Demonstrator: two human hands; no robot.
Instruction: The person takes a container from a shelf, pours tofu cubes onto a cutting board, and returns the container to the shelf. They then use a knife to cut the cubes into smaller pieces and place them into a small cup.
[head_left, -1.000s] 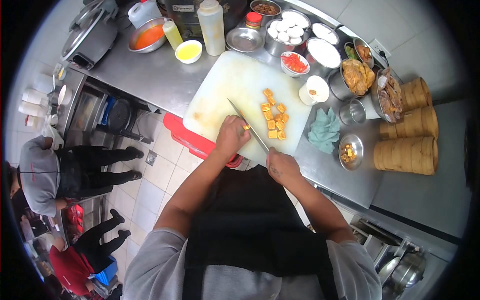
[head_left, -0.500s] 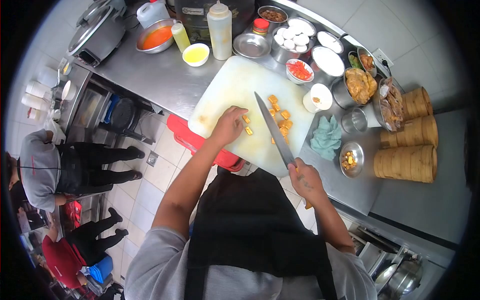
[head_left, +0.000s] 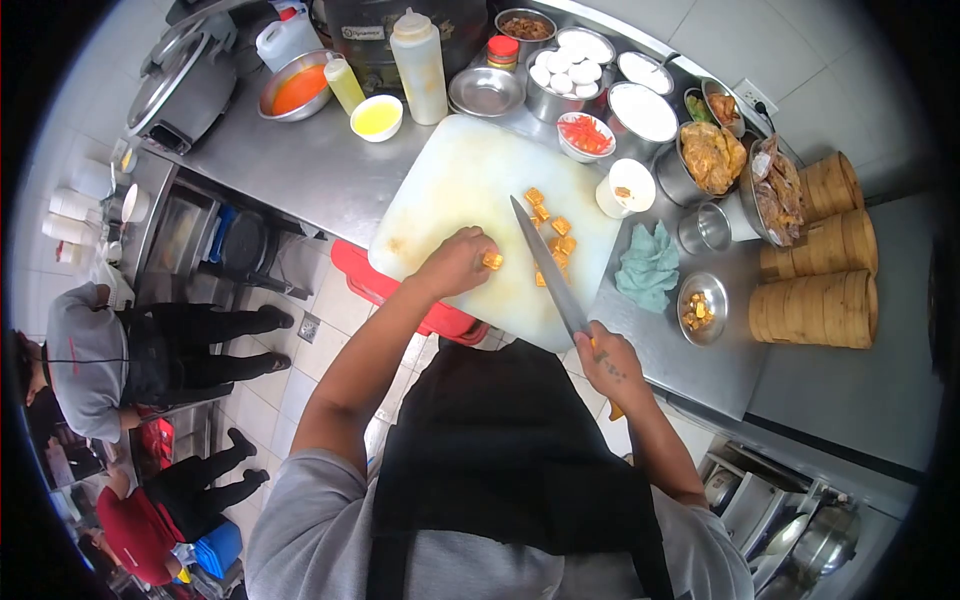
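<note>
Two orange pieces have come together since before, gripped now at the fingertips of my left hand, over the cutting board; my right hand closes around the knife, its blade beside the other cubes.

Here's the board at mid-counter — cubes lying on its right side, the knife angled between them and the left hand, its handle in the right hand. Behind the board, a squeeze bottle stands left of a dish. Over on the right, a cup sits behind a cloth, then a bowl, with stacked steamers farther right — and the cooker way over left
</note>
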